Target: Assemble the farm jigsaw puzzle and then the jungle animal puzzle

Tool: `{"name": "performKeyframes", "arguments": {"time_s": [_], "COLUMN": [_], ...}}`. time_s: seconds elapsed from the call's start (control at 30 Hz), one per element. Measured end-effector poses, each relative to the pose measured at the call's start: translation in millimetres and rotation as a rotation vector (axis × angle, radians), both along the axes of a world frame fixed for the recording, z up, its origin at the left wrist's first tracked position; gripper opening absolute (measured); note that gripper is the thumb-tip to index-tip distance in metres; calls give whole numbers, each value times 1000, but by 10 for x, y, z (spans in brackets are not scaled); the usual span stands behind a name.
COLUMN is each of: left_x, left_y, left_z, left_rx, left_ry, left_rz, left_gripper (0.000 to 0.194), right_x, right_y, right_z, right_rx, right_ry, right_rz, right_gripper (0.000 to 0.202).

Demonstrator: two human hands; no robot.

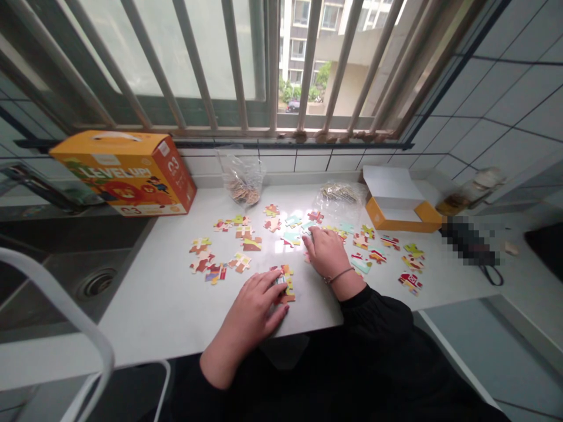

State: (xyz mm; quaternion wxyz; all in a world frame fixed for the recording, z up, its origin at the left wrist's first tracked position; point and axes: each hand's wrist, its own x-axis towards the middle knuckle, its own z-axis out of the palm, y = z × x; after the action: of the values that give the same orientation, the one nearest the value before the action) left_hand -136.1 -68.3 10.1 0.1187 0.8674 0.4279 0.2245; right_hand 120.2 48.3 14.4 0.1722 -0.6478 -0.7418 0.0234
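Observation:
Loose jigsaw pieces lie spread over a white countertop [153, 305]. Near the front edge, my left hand [257, 302] rests with its fingers apart on a small joined group of puzzle pieces [288, 284], partly covering it. Farther right and forward, my right hand [328, 252] reaches over the middle pieces, palm down. Its fingertips are by a pale green piece [308, 226]; whether they pinch a piece is hidden. To the left lie brown and yellow pieces [251, 244], to the right red and green ones [361, 264].
An orange puzzle box [127, 176] stands at the back left, beside a sink [57, 269]. Two plastic bags of pieces [244, 187] [338, 196] and an open orange-and-white box [396, 202] line the back. A blurred dark object [468, 240] lies at right.

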Motion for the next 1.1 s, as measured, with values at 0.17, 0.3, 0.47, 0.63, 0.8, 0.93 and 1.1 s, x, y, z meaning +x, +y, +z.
{"name": "performKeyframes", "arguments": {"time_s": [0.17,0.3,0.47,0.63,0.8,0.93,1.1], "left_x": [-15,-12,-1,13,22,13,13], "left_y": [-13,-24,-6,4,-2,-13,-16], "left_z": [35,31,-17,-42,-19,-1,21], "left_rx": [-45,-67,-29,-5,-3,-15,-27], "left_ry": [17,23,-25,-37,-41,-22,-4], "left_rz": [-73,-58,-12,24,19,5,-4], "left_gripper": [33,33,33,35,34,31,28], "right_x": [48,125,177,147,127,134,129], "right_y": [40,86,92,110,185,224,230], "right_z": [-8,-64,-121,-94,-69,-80,-93], "right_rx": [63,61,55,23,22,32,50], "right_ry": [67,94,87,32,17,43,55], "right_rz": [-9,-112,-201,-228,-222,-188,-183], "right_gripper": [48,41,32,36,30,27,24]}}
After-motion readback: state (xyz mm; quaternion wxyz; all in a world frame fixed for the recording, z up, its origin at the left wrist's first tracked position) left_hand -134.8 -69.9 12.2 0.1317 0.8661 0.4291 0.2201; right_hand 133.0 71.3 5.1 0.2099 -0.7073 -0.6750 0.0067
